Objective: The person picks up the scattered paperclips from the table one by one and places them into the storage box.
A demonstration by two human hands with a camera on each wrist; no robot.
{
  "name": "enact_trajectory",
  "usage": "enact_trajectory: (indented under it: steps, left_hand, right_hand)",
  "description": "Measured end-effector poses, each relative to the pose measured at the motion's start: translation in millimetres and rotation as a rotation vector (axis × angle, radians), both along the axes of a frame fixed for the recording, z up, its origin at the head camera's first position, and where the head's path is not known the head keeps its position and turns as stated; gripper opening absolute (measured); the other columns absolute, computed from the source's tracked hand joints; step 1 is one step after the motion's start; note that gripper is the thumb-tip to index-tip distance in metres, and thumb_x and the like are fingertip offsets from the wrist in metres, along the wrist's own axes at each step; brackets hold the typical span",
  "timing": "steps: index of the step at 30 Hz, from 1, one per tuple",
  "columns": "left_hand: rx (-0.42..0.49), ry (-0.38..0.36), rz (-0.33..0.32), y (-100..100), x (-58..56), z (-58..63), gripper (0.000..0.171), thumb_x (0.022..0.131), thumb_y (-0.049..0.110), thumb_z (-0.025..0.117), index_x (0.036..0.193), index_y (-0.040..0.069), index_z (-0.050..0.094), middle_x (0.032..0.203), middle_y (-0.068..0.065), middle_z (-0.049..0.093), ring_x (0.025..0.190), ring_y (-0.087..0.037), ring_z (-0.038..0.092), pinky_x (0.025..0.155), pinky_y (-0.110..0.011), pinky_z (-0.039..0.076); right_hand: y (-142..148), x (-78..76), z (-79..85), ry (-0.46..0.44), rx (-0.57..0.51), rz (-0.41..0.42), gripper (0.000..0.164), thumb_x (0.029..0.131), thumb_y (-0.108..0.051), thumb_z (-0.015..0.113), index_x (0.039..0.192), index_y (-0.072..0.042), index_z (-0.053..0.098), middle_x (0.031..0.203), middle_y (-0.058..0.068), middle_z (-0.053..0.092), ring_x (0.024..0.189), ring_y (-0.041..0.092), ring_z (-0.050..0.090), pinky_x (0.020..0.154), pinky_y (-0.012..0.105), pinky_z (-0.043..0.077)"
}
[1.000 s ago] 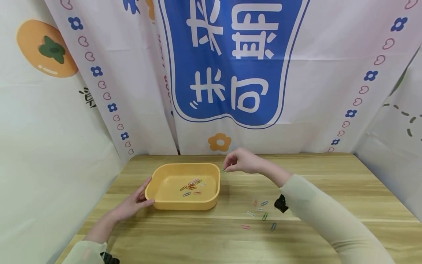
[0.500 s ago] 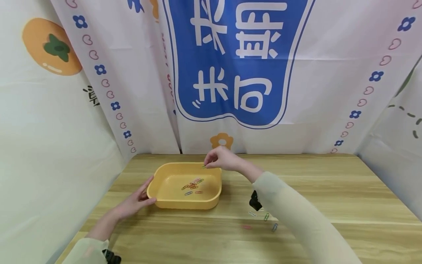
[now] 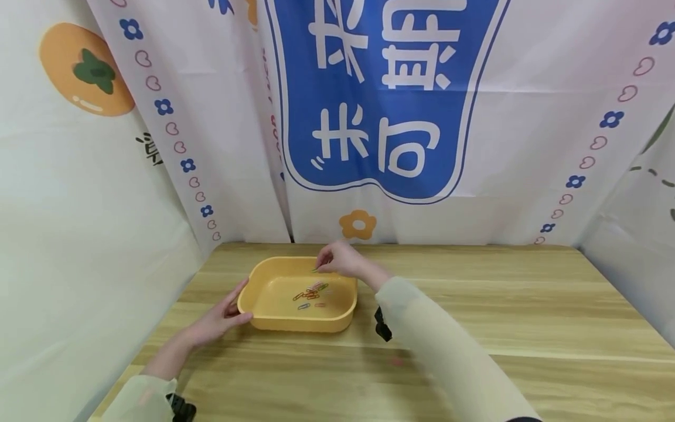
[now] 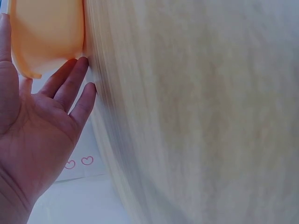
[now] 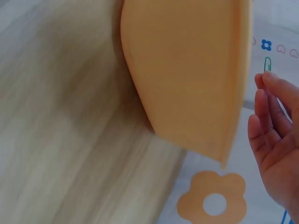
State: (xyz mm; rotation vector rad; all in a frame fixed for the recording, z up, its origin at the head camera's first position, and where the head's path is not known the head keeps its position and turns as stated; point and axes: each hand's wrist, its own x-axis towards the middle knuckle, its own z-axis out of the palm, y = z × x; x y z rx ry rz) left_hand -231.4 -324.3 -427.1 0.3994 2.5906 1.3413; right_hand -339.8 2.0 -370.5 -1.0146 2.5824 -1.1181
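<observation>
A yellow plastic box (image 3: 297,323) stands on the wooden table, with several coloured paper clips (image 3: 311,293) lying together on its floor. Over the box's far right part, my right hand (image 3: 341,259) pinches a green paper clip (image 5: 267,64) between thumb and fingertips, its rounded end pointing away from them. My left hand (image 3: 215,322) rests against the box's left end, thumb at the near corner and the other fingers along the side. In the left wrist view, that hand (image 4: 44,123) shows its palm and fairly straight fingers touching the box.
A pink paper clip (image 3: 397,361) lies on the table (image 3: 295,375) beside my right sleeve (image 3: 448,346), which covers the area where other clips lay. A printed white cloth (image 3: 253,176) hangs behind the table, with more cloth along both sides.
My right hand has travelled left, from outside the box's right rim to above its inside, carrying the green paper clip. My left hand stays at the box's left end.
</observation>
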Motion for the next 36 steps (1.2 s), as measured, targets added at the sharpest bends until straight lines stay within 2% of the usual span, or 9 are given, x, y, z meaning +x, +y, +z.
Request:
enact_trajectory:
  steps: [5,8,12,21,29,36]
  left_hand:
    - [0.004,-0.004,-0.001,1,0.4,2.2,0.087,0.096,0.026,0.063,0.157,0.010,0.003,0.145,-0.035,0.032,0.128,-0.045,0.043,0.103,-0.055,0.035]
    - [0.002,-0.009,-0.009,1,1.0,3.4,0.087,0.097,0.025,0.062,0.157,0.010,0.001,0.146,-0.036,0.030,0.128,-0.046,0.042,0.103,-0.055,0.035]
    - [-0.001,-0.015,-0.008,0,0.9,3.2,0.087,0.097,0.026,0.062,0.157,0.011,0.002,0.149,-0.035,0.024,0.129,-0.045,0.042,0.104,-0.055,0.034]
    - [0.013,-0.009,-0.018,-1,0.4,2.4,0.087,0.096,0.025,0.063,0.157,0.011,0.001,0.150,-0.034,0.023,0.129,-0.045,0.042,0.103,-0.054,0.035]
    - [0.017,0.003,-0.024,3,1.1,3.4,0.088,0.096,0.022,0.064,0.157,0.011,0.002,0.148,-0.037,0.023,0.128,-0.047,0.041,0.103,-0.055,0.036]
    - [0.005,0.001,-0.012,3,2.3,4.5,0.088,0.096,0.022,0.064,0.157,0.011,0.002,0.146,-0.037,0.028,0.128,-0.047,0.043,0.103,-0.056,0.035]
  right_hand:
    - [-11,-1.9,-11.1,0.007,0.040,-0.008,0.005,0.088,-0.008,0.073,0.089,-0.003,0.073,0.080,-0.004,0.067,0.076,0.009,0.060,0.069,0.021,0.049]
    - [-16,-1.9,-17.5,0.000,0.070,-0.024,0.003,0.088,-0.007,0.072,0.087,-0.005,0.073,0.079,-0.004,0.066,0.075,0.008,0.060,0.069,0.020,0.049]
    - [-21,-0.6,-23.8,-0.012,0.102,-0.064,0.007,0.087,-0.004,0.071,0.082,-0.009,0.071,0.079,-0.003,0.066,0.073,0.008,0.059,0.068,0.021,0.049]
    - [-25,2.1,-30.5,-0.008,0.126,-0.095,0.010,0.084,-0.008,0.077,0.079,-0.011,0.069,0.076,-0.005,0.064,0.071,0.008,0.057,0.069,0.023,0.048]
    - [-20,2.9,-24.6,-0.030,0.116,-0.106,0.003,0.086,-0.008,0.075,0.089,-0.008,0.073,0.080,-0.005,0.066,0.076,0.010,0.060,0.072,0.023,0.049]
    - [-1,1.9,-3.8,0.096,0.102,-0.002,0.004,0.088,-0.009,0.073,0.087,-0.005,0.074,0.081,-0.003,0.069,0.076,0.009,0.061,0.068,0.022,0.049]
